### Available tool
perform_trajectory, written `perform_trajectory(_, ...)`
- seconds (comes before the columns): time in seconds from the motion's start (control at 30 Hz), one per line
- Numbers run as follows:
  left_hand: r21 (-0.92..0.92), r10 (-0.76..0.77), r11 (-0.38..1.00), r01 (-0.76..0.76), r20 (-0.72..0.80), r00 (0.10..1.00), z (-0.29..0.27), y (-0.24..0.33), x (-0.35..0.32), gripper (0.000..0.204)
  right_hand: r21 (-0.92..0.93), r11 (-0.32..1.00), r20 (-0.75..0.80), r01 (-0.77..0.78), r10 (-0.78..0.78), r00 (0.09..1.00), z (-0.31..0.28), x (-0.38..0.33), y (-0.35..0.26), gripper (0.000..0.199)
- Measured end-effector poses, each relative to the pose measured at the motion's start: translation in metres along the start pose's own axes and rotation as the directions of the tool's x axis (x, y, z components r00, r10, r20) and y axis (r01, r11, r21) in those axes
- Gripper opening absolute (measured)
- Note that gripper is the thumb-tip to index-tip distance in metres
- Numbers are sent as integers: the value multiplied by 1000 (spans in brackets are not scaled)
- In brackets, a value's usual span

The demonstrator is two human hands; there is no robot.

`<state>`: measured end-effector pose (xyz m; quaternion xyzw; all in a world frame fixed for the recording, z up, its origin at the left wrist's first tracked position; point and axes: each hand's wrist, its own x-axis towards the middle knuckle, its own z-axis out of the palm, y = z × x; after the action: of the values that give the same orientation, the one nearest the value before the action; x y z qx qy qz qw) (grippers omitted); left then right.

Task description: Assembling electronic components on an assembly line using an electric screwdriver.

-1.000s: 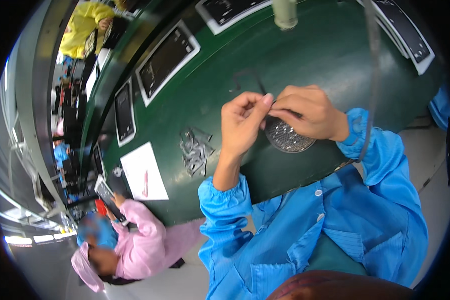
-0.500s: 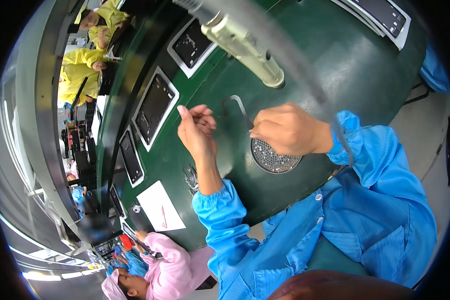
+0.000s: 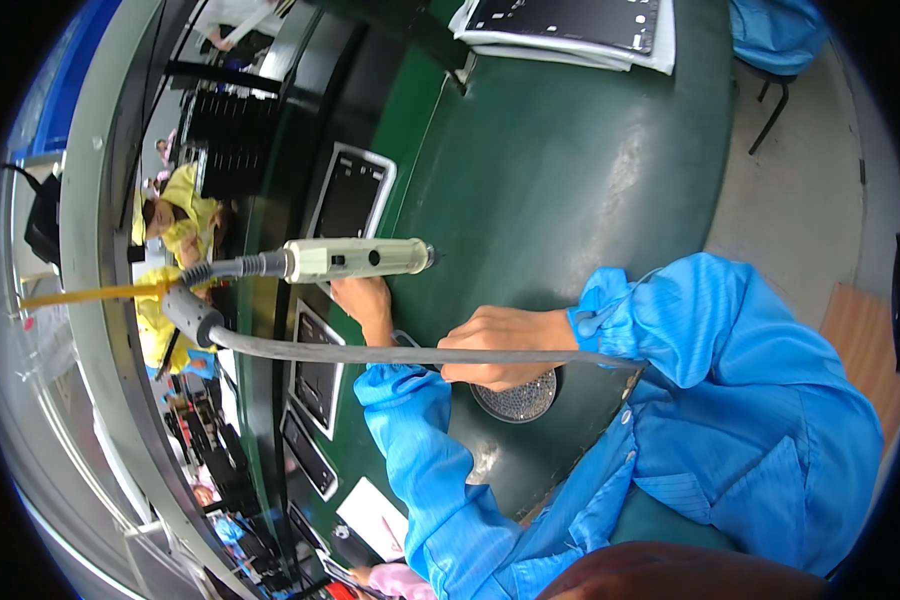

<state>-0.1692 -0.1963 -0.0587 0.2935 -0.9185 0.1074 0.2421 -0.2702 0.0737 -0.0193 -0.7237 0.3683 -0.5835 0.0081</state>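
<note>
My left hand [image 3: 363, 303] reaches out to the row of flat black device panels, close to a panel [image 3: 353, 192] in a white surround. The hanging pale electric screwdriver [image 3: 355, 260] covers its fingers, so what they touch is hidden. My right hand [image 3: 505, 345] is closed on a thin, bent metal tool [image 3: 403, 338], mostly hidden, whose curved end shows beside my left wrist. Under my right hand lies a round dish [image 3: 518, 421] full of small shiny pieces, perhaps screws. The screwdriver's grey cable [image 3: 370, 354] crosses in front of both arms.
More panels [image 3: 315, 370] lie in a row along the green table [image 3: 560, 170]. A stack of panels in white wrapping [image 3: 570, 45] is at the far edge. White paper [image 3: 375, 515] lies lower left. People in yellow [image 3: 185, 220] work behind the rail; a pink sleeve [image 3: 400, 580] shows below.
My left hand has gone from above the table to beside the panels, behind the screwdriver. My right hand stays closed near the dish. The whole view has turned, and the screwdriver now hangs sideways.
</note>
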Motion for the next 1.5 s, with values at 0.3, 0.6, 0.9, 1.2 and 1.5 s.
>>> perform_trajectory(0.3,32,183,983,-183,11,983,-34,15,-5,21,209,967,-91,-144,166,982,-6,1,6,10)
perform_trajectory(0.6,-90,115,988,-124,-92,989,-102,63,-110,20,25,999,-91,-21,23,996,-1,4,21,14)
perform_trajectory(0.9,-306,-63,951,46,-45,997,-106,107,-152,23,-32,977,-21,-212,212,977,-7,1,39,9)
perform_trajectory(1.2,-511,-116,836,201,194,974,-115,99,-147,11,-113,957,330,-266,289,899,16,0,73,6)
perform_trajectory(1.5,-460,-363,781,422,216,906,-98,102,-139,15,-143,976,515,-162,213,830,13,-3,76,8)
